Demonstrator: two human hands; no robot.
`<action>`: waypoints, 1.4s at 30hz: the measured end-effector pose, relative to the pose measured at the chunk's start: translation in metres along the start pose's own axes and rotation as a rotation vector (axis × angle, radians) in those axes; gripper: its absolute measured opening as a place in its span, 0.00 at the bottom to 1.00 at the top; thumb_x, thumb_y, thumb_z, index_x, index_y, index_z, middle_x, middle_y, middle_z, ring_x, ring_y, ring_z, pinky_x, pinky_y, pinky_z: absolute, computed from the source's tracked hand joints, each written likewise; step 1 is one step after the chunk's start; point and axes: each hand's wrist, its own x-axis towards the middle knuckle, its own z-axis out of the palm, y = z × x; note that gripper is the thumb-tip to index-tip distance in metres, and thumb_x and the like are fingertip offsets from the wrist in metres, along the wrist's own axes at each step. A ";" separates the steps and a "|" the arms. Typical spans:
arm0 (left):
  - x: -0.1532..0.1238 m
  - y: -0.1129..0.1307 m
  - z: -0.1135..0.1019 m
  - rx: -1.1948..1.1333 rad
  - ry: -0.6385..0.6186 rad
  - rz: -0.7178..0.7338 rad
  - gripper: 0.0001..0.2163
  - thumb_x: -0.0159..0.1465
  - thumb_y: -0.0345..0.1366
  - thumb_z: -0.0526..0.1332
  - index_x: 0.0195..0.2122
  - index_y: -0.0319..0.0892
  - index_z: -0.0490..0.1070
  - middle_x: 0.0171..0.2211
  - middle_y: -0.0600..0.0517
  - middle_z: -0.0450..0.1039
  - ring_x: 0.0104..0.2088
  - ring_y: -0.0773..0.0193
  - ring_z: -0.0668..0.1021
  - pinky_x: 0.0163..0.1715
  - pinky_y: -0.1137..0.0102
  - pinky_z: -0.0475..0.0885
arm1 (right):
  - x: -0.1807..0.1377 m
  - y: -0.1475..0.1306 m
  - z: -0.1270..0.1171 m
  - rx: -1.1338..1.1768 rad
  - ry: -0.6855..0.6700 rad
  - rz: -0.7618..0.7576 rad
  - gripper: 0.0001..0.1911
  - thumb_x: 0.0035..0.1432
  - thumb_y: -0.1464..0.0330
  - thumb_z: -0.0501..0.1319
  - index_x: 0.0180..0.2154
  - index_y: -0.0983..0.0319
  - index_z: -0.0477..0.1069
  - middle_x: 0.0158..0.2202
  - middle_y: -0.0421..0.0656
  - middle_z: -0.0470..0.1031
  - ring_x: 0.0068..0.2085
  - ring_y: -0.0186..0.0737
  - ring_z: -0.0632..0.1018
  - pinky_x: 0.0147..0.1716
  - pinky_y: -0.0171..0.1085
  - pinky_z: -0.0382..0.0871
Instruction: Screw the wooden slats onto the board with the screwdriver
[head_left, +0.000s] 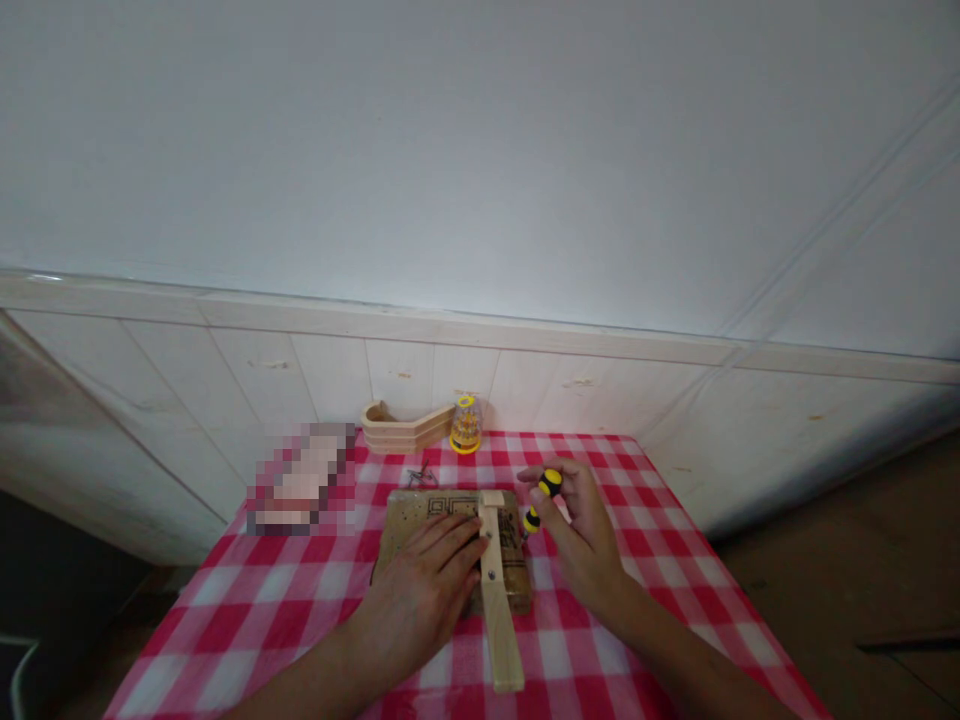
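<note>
My left hand (427, 590) lies flat, fingers stretched out, on a wooden board (409, 515) with a dark line pattern. Its fingertips touch a pale wooden strip (499, 610) that lies across the board and sticks out toward me; a screw head shows in the strip. My right hand (581, 530) is closed round a short yellow-and-black screwdriver (541, 497), held tilted just right of the strip's far end. The tip is hidden behind the board's edge.
The table wears a red-and-white checked cloth (637, 530). A few dark screws (421, 477) lie behind the board. At the back edge stand stacked curved wooden pieces (405, 428) and a yellow bit holder under a clear dome (466, 425). A blurred patch (300, 480) sits at left.
</note>
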 end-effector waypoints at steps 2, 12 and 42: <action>0.001 0.000 -0.001 0.004 0.003 0.009 0.15 0.72 0.27 0.55 0.56 0.38 0.75 0.55 0.40 0.79 0.56 0.51 0.81 0.56 0.51 0.79 | -0.002 -0.003 0.001 0.016 0.001 -0.038 0.07 0.70 0.62 0.61 0.48 0.54 0.68 0.43 0.45 0.80 0.41 0.41 0.81 0.38 0.40 0.79; 0.005 0.000 -0.005 0.005 -0.011 0.022 0.15 0.71 0.27 0.54 0.56 0.38 0.75 0.54 0.41 0.80 0.55 0.50 0.81 0.54 0.51 0.80 | -0.011 0.002 0.009 0.022 -0.012 -0.128 0.10 0.70 0.66 0.62 0.52 0.54 0.69 0.43 0.44 0.80 0.42 0.40 0.82 0.42 0.39 0.80; 0.005 0.000 -0.003 0.007 0.009 0.036 0.14 0.71 0.27 0.55 0.55 0.37 0.75 0.53 0.41 0.80 0.54 0.50 0.82 0.54 0.50 0.81 | -0.010 0.003 0.002 -0.189 -0.119 -0.132 0.17 0.67 0.69 0.62 0.57 0.55 0.75 0.48 0.46 0.84 0.46 0.45 0.85 0.49 0.44 0.81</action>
